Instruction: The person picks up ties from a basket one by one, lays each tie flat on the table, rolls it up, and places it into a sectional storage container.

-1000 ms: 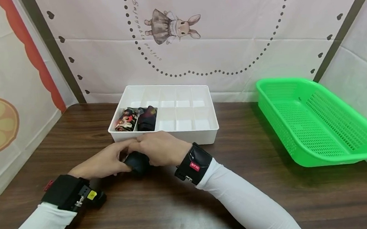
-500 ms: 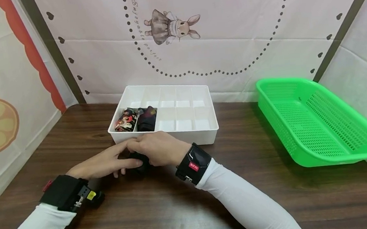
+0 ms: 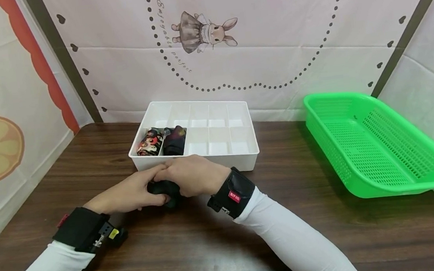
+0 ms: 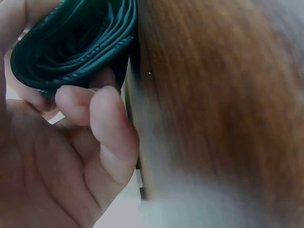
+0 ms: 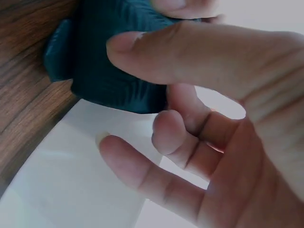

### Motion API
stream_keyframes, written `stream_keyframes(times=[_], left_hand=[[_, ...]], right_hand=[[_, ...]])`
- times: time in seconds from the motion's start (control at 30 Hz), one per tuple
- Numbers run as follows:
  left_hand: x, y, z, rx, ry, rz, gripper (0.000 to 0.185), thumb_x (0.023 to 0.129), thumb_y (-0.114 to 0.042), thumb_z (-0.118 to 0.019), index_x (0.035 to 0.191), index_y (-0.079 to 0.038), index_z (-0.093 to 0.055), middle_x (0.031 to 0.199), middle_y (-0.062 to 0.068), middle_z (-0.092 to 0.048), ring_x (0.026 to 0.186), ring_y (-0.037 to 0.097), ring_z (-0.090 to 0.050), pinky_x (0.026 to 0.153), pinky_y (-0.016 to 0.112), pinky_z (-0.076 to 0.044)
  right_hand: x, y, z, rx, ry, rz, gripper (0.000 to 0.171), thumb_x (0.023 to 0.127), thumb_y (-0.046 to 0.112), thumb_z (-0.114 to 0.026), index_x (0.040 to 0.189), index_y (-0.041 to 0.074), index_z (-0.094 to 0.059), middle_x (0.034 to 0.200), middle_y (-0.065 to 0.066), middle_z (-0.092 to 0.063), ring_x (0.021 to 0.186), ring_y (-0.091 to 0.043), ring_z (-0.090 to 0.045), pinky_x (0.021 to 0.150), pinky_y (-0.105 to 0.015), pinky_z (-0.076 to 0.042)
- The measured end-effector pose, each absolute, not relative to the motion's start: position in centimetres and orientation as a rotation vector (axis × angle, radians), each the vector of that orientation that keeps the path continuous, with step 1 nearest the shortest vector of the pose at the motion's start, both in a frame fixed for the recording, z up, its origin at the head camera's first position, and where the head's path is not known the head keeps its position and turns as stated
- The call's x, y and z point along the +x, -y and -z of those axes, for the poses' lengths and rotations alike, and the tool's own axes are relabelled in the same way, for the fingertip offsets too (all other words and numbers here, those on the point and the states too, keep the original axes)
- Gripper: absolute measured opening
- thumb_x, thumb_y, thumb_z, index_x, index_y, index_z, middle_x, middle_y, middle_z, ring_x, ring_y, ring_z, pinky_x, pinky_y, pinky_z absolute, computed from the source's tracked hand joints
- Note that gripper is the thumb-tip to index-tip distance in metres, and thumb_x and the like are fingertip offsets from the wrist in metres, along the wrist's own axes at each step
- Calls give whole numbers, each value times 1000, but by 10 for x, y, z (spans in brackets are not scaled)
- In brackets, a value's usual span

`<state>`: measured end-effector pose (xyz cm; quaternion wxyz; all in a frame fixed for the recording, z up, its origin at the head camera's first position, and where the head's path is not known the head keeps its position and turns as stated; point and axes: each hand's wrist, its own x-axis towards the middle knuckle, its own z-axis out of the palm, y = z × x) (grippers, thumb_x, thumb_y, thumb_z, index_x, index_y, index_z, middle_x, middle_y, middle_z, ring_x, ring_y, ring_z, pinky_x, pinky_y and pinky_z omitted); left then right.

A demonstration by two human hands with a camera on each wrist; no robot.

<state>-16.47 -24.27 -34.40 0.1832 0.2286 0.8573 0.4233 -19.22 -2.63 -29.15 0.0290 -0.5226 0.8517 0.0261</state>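
Observation:
A roll of dark teal cloth (image 3: 169, 190) is held between both hands, low over the table in front of the white divided box (image 3: 227, 162). My left hand (image 3: 130, 192) grips its left end, thumb on the near side. In the left wrist view, the spiral layers of the cloth roll (image 4: 71, 52) show at that end. My right hand (image 3: 197, 175) holds the other end, and its thumb presses the cloth roll (image 5: 92, 71) in the right wrist view. A loose flap sticks out there on the table side.
Two front-left compartments of the box hold a colourful patterned cloth roll (image 3: 150, 143) and a dark cloth roll (image 3: 174, 141). A green perforated basket (image 3: 402, 188) stands at the right. Patterned white sheeting (image 3: 269, 30) hangs behind the wooden table (image 3: 220, 248).
My left fingers reached out over the roll half a second ago and now bend back round it. The roll shows more than it did then. My right hand has stayed almost in place.

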Motion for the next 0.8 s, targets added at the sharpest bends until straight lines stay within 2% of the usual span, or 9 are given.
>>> stream_keyframes(times=[0.17, 0.33, 0.43, 0.53, 0.67, 0.8], left_hand=[[-164, 244, 341, 621, -2421, -1177, 57, 97, -28, -79, 144, -16, -51, 105, 11, -65, 64, 27, -62, 52, 38, -53], [-165, 252, 333, 519, -2346, -1204, 54, 101, -32, -72, 143, -9, -47, 93, 15, -65, 77, 32, -69, 64, 42, -60], [-167, 255, 331, 473, -2294, -1261, 56, 102, -30, -70, 144, -3, -44, 99, 15, -68, 86, 33, -71, 69, 43, -61], [-168, 257, 330, 445, -2239, -1315, 59, 102, -28, -69, 145, 3, -43, 104, 14, -69, 90, 33, -72, 73, 42, -63], [-171, 262, 331, 432, -2153, -1357, 57, 102, -26, -67, 142, 10, -46, 109, 16, -69, 96, 32, -72, 79, 43, -63], [-174, 271, 333, 445, -2071, -1395, 59, 103, -23, -60, 146, 14, -44, 123, 17, -66, 109, 27, -69, 85, 45, -62]], right_hand=[[-195, 25, 299, -1629, -2648, 3, 45, 95, 9, -79, 135, 25, -66, 125, 9, -69, 110, -5, -60, 86, -27, -54], [-200, 19, 304, -1658, -2629, 75, 48, 89, 2, -81, 127, 21, -59, 115, 6, -70, 99, -9, -61, 77, -29, -54], [-202, 17, 305, -1677, -2627, 79, 53, 86, 3, -85, 128, 19, -57, 105, 3, -68, 95, -11, -62, 77, -31, -55], [-203, 17, 306, -1702, -2625, 62, 55, 85, 5, -87, 129, 19, -56, 105, 3, -68, 99, -12, -64, 80, -33, -55], [-203, 19, 307, -1744, -2600, 60, 53, 86, 2, -82, 130, 19, -58, 105, 3, -67, 99, -12, -63, 82, -32, -54], [-203, 22, 308, -1784, -2580, 71, 52, 88, 2, -79, 133, 22, -60, 103, 4, -66, 96, -11, -60, 80, -30, -53]])
